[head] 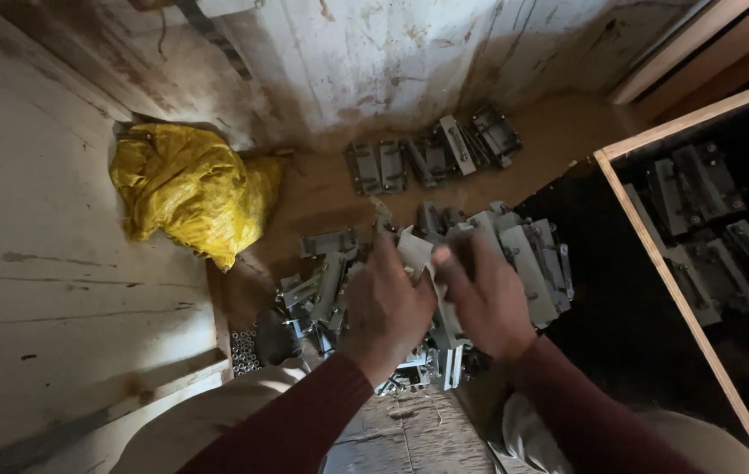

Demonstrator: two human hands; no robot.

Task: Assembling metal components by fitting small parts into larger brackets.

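Both of my hands meet over a heap of grey metal brackets (528,259) on the brown floor. My left hand (383,303) and my right hand (484,298) grip the same pale metal bracket (417,253) between them, fingers closed around it. More brackets (322,281) lie piled to the left of my hands and under them. Dark red sleeves cover both forearms.
A crumpled yellow sack (190,189) lies against the stained white wall. A row of brackets (432,154) sits at the wall's foot. A wooden-framed crate (682,298) on the right holds more brackets (699,219). Small nuts (244,349) lie by a wooden edge.
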